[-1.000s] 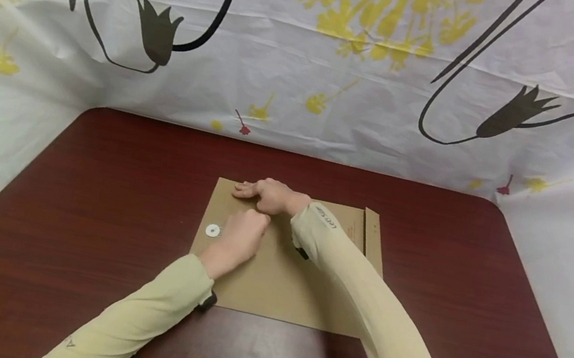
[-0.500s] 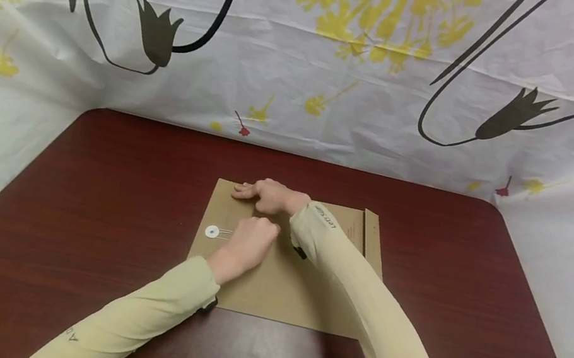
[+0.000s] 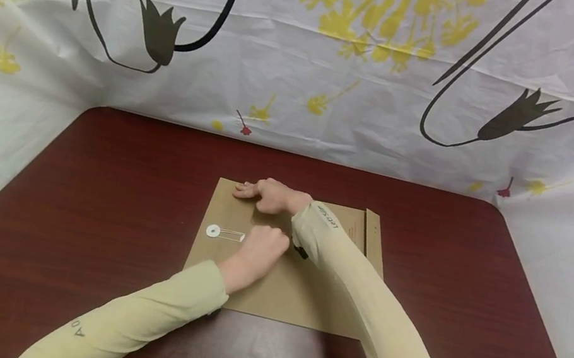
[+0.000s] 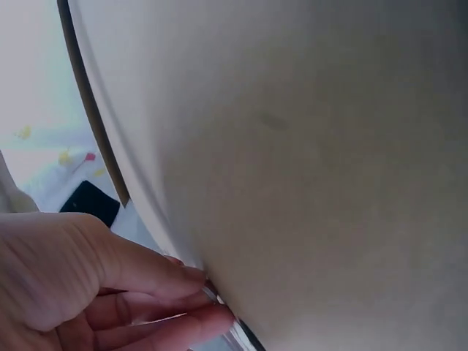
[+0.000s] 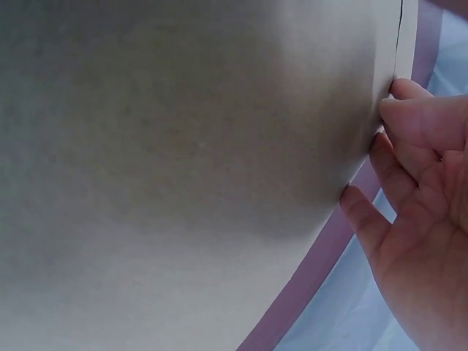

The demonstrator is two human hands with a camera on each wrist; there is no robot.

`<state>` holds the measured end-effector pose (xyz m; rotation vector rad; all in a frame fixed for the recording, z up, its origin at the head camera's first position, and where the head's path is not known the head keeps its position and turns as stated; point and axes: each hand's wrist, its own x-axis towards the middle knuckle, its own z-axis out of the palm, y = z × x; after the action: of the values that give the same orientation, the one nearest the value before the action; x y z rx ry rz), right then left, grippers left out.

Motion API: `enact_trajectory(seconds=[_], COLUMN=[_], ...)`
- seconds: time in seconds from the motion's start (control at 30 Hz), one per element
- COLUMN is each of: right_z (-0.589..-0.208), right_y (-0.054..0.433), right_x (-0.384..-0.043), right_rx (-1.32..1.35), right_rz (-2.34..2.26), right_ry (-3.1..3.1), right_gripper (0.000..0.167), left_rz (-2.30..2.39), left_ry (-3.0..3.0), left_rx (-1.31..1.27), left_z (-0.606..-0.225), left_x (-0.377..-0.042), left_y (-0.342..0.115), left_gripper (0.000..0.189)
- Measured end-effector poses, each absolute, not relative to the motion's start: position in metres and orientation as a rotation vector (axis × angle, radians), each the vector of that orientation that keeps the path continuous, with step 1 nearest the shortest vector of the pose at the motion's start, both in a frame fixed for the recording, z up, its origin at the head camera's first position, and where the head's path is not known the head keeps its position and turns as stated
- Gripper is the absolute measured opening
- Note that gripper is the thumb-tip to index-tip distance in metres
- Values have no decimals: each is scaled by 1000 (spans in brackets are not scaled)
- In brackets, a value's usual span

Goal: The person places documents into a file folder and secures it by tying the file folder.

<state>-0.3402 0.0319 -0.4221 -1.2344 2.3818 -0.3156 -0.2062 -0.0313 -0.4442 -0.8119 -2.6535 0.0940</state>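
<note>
A flat brown string-tie envelope (image 3: 312, 295) lies on the dark red table. A white button (image 3: 213, 231) sits near its left end, and pale string (image 3: 230, 234) runs in two lines towards a second button, part hidden by my left hand (image 3: 259, 252). That hand is curled low over the envelope; in the left wrist view its thumb (image 4: 157, 272) and fingertips pinch together on a thin pale strand that looks like the string's end. My right hand (image 3: 274, 196) presses the far left part of the envelope, fingers stretched; in the right wrist view its fingertips (image 5: 357, 201) touch the brown surface.
An upright flap (image 3: 372, 235) lines the envelope's right end. Behind the table (image 3: 107, 186) and along both sides hangs a white flowered curtain (image 3: 263, 53). The right sleeve (image 3: 356, 274) crosses over the envelope.
My left hand has slid right and slightly nearer across the envelope, uncovering more string and part of the second button. My right hand stays in place.
</note>
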Motion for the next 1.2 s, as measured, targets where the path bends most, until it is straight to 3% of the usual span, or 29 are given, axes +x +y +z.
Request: enact_trajectory(seconds=[0.4, 0.53, 0.7, 0.83, 1.03, 1.2], right_z=[-424, -426, -435, -426, -423, -420], right_y=[34, 35, 37, 34, 31, 32], right_x=[-341, -345, -352, -343, -339, -340], right_rx=[-1213, -1226, -1220, -1184, -1194, -1211], right_rz=[-346, -377, -432, -404, -331, -314], right_ry=[2386, 2369, 2345, 2353, 2367, 2362], right_gripper=[56, 55, 56, 55, 56, 56], left_rz=[98, 55, -164, -374, -162, -146], left_ry=[-2644, -2718, -2937, -2974, -2987, -3122], left_rx=[-802, -794, -987, -1082, -603, -416], left_z=[-443, -441, -435, -430, -426, -426], left_x=[-203, -196, -180, -167, -159, -167], left_y=[-26, -25, -34, -46, -58, -64], left_gripper=[14, 5, 33, 34, 14, 28])
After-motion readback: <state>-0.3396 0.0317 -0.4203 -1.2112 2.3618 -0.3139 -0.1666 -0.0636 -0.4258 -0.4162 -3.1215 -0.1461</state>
